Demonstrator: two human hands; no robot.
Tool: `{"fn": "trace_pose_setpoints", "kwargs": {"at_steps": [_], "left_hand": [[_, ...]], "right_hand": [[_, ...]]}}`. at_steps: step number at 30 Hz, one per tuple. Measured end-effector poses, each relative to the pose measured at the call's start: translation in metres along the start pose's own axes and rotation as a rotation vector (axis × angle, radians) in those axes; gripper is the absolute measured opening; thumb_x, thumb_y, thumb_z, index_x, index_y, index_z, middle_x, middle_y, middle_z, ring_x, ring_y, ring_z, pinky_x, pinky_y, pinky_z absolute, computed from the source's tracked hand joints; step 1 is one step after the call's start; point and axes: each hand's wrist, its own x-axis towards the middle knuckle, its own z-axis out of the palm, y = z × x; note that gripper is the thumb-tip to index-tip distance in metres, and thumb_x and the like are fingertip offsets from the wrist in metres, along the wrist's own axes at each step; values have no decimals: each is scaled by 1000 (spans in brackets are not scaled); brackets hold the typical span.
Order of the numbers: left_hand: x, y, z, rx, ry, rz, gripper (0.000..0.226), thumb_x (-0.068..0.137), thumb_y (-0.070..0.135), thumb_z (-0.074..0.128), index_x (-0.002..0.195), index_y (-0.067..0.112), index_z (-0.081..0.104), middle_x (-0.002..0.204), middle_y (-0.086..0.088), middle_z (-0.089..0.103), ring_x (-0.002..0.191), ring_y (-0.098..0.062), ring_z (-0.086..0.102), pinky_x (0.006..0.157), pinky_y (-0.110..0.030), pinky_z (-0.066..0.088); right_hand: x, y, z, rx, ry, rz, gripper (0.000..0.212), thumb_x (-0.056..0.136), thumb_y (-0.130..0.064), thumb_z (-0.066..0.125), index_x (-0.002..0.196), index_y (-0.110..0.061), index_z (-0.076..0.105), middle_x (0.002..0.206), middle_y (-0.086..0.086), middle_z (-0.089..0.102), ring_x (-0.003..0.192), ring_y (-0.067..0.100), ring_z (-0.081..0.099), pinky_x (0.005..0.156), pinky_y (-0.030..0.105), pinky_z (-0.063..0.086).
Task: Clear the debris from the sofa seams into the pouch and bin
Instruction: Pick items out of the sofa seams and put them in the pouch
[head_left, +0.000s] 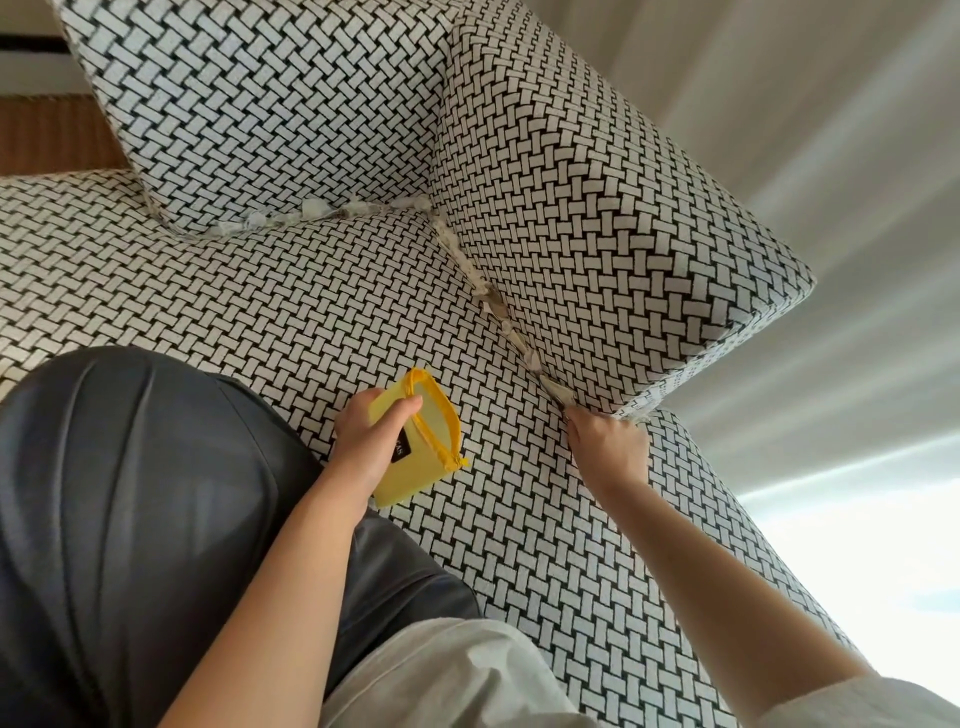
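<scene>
Left hand (369, 439) grip clamped on yellow pouch (418, 441), zip open, over sofa seat (291, 291). Right hand (605, 441) at front end of armrest seam (511, 325), fingers pinched together on debris (556, 391). More white scraps (311, 210) line the back-cushion seam. Bin not seen.

Soft daylight from my right, overexposed glare at lower right; curtain (831, 156) streaked, blurred; wide-angle bowing at edges; shadows faint.
</scene>
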Motion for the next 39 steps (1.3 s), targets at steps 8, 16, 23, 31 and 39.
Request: {"fn": "trace_pose_setpoints", "kwargs": {"at_steps": [8,16,23,31,39], "left_hand": [[-5,4,-1,-17,-31,-5,66,68,59,57,124,28,43,134,-7,38,112,-23,46,80,-38,41],[0,-1,-1,3,-10,6,48,85,48,57,125,28,43,136,-7,37,111,-22,45,81,-38,39],[-6,4,-1,-7,-34,1,60,71,58,59,122,30,43,136,-6,36,112,-21,45,82,-38,40],[-8,5,-3,-14,-39,12,56,76,54,60,122,28,44,137,-6,36,113,-22,45,87,-41,43],[-9,8,-1,26,-37,33,40,77,51,62,108,31,45,133,-8,38,110,-21,44,87,-39,40]], "right_hand": [[12,-12,3,-81,-191,121,19,98,-19,39,113,-16,49,50,-9,36,39,5,30,37,17,21],[13,-13,2,32,-36,92,14,96,-15,47,99,-9,59,48,-4,42,38,11,30,41,13,16],[21,-18,9,-11,-161,180,24,97,-20,44,118,-22,54,56,-6,47,48,10,44,43,17,30],[24,-26,1,-36,-225,219,22,96,-15,44,114,-19,54,56,-4,48,49,11,48,43,19,32],[13,-34,-6,99,-17,197,26,101,-24,32,107,-12,54,56,-5,45,44,11,38,43,16,22]]}}
